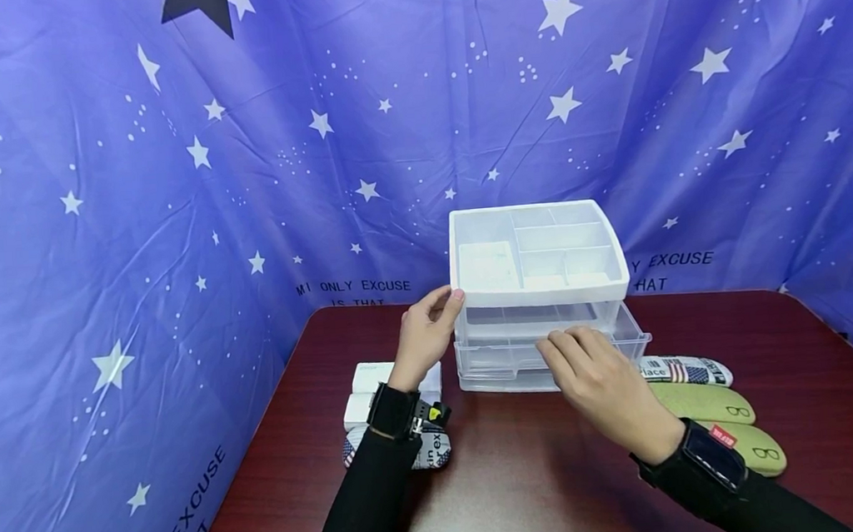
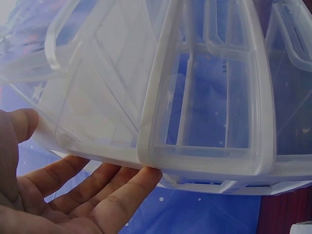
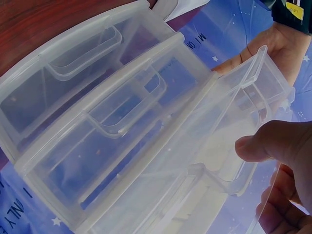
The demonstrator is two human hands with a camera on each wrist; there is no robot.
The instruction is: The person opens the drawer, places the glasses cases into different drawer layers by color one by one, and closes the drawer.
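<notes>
1. one clear plastic drawer unit (image 1: 542, 296), white-framed, stands on the dark red desk (image 1: 511, 476) near its back edge, between the two hands; its top is a divided tray.
2. left grip (image 1: 424, 333): fingers spread, relaxed, touching the frame along the unit's left side; thumb held apart from them.
3. right grip (image 3: 285, 170): in front of the unit, pinching the front of the top drawer (image 3: 212, 148) between thumb and curled fingers.
4. top drawer is pulled out past the frame; the lower drawers (image 3: 122, 107) sit pushed in. handle loops visible on the fronts.
5. left of unit: two white boxes (image 1: 373, 376) near a print-covered case (image 1: 433, 451), all partly hidden by the left wrist.
6. right of unit: a second printed case (image 1: 686, 371), then two green cases (image 1: 708, 402), lying side by side, partly covered by the right arm.
7. backdrop: blue cloth (image 1: 402, 151) with white stars and dark lettering.
</notes>
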